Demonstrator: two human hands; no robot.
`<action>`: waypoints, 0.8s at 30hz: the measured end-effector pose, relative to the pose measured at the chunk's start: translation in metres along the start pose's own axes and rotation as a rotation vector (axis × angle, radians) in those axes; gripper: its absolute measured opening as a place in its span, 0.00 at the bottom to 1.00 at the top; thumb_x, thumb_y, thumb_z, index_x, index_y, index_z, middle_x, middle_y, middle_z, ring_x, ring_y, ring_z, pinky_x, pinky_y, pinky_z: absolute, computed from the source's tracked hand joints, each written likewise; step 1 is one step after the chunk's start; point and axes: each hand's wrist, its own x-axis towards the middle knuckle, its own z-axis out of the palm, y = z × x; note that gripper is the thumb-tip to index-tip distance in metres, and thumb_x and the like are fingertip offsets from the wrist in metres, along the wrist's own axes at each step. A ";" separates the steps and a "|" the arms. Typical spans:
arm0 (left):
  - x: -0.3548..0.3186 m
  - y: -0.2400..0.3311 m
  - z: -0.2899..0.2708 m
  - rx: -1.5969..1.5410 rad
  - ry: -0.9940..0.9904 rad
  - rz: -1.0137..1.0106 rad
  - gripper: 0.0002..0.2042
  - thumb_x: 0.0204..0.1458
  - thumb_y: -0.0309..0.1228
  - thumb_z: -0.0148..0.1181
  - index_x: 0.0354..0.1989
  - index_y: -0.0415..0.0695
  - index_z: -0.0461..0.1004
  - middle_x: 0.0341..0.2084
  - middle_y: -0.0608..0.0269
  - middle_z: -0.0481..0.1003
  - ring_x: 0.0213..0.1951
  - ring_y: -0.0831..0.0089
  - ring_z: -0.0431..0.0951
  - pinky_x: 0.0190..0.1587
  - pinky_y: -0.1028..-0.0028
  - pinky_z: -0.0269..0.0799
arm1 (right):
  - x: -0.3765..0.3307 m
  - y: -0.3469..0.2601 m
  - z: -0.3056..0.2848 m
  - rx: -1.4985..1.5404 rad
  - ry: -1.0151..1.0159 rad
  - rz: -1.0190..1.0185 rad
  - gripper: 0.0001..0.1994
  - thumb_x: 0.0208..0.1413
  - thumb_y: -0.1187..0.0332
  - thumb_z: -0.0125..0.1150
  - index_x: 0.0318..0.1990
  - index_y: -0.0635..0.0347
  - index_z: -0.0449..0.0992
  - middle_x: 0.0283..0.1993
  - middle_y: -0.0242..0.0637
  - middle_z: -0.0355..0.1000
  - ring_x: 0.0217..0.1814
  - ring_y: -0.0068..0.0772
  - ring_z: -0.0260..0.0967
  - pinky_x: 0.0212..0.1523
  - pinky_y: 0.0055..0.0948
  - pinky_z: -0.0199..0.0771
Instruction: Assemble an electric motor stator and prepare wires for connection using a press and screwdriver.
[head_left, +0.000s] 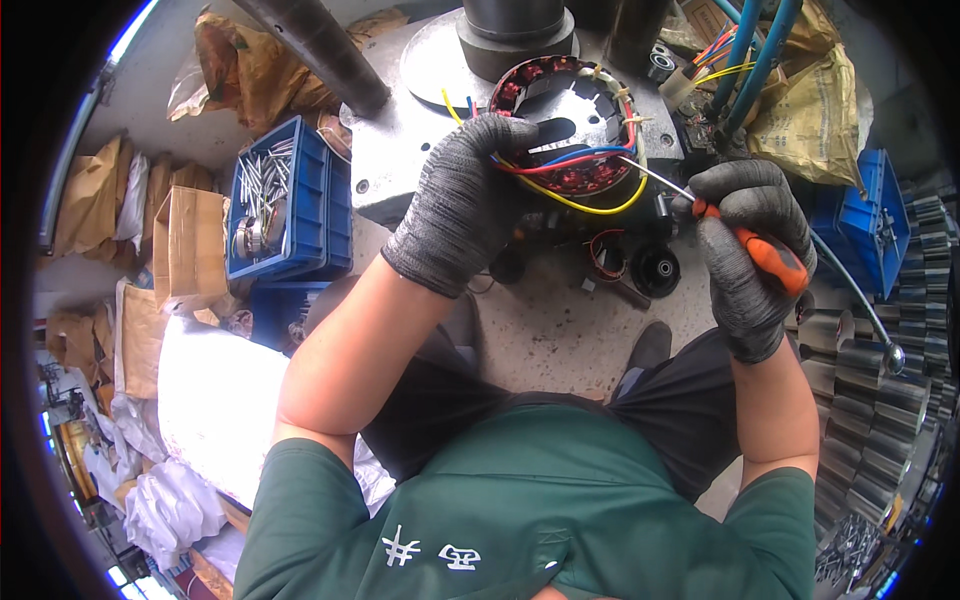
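A ring-shaped motor stator (585,180) with dark red windings is held up at its near left side by my left hand (462,190), in a grey glove. Red, blue and yellow lead wires (597,209) pass under that hand's fingers and loop along the near side of the ring. My right hand (752,235), also gloved, is closed round the orange and black handle of a screwdriver (772,258). Its thin metal shaft points left, and the tip reaches the wires at the stator's right side. Whether the tip touches them I cannot tell.
Behind the stator stands a metal press plate (400,170) with a thick column (512,25). A blue bin (322,200) of metal parts is at left, another blue bin (868,235) at right. Metal cylinders (865,410) are stacked at right; a black round part (655,270) lies below.
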 end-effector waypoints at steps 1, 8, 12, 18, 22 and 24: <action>-0.001 0.001 0.001 -0.015 -0.002 -0.009 0.12 0.60 0.20 0.58 0.51 0.33 0.77 0.47 0.48 0.80 0.50 0.64 0.82 0.53 0.65 0.82 | -0.001 -0.002 0.002 -0.029 0.004 -0.004 0.13 0.53 0.89 0.61 0.44 0.66 0.74 0.49 0.49 0.75 0.47 0.32 0.77 0.50 0.32 0.81; -0.002 0.003 0.003 -0.473 -0.052 -0.168 0.13 0.61 0.25 0.58 0.52 0.35 0.77 0.46 0.50 0.80 0.49 0.67 0.82 0.53 0.66 0.82 | 0.002 -0.005 0.003 -0.146 -0.044 -0.081 0.16 0.49 0.89 0.64 0.44 0.64 0.75 0.48 0.48 0.76 0.46 0.35 0.78 0.49 0.32 0.81; 0.002 -0.003 -0.004 -0.112 -0.071 -0.015 0.13 0.56 0.22 0.64 0.50 0.36 0.79 0.43 0.54 0.82 0.46 0.67 0.84 0.51 0.68 0.82 | 0.001 -0.004 0.002 -0.155 -0.044 -0.067 0.15 0.48 0.89 0.65 0.42 0.63 0.76 0.48 0.47 0.76 0.46 0.35 0.78 0.48 0.33 0.82; 0.003 -0.010 -0.014 0.457 -0.099 0.253 0.16 0.49 0.17 0.69 0.48 0.38 0.80 0.41 0.57 0.84 0.44 0.69 0.85 0.50 0.70 0.82 | 0.006 -0.006 -0.002 -0.142 -0.081 -0.028 0.15 0.46 0.87 0.68 0.41 0.60 0.77 0.46 0.45 0.77 0.45 0.37 0.79 0.47 0.33 0.82; 0.002 0.001 -0.009 -0.496 -0.131 -0.262 0.15 0.54 0.24 0.60 0.50 0.33 0.74 0.47 0.48 0.81 0.52 0.57 0.81 0.61 0.60 0.75 | 0.009 -0.007 0.004 -0.283 -0.209 -0.173 0.17 0.46 0.86 0.69 0.42 0.57 0.77 0.46 0.43 0.78 0.46 0.39 0.79 0.46 0.34 0.82; -0.001 0.004 0.000 -0.132 -0.105 -0.136 0.17 0.54 0.26 0.61 0.52 0.32 0.73 0.48 0.47 0.80 0.52 0.56 0.81 0.62 0.60 0.75 | 0.004 -0.003 0.001 -0.236 -0.159 -0.203 0.16 0.47 0.85 0.68 0.43 0.58 0.76 0.46 0.44 0.77 0.46 0.38 0.79 0.47 0.34 0.82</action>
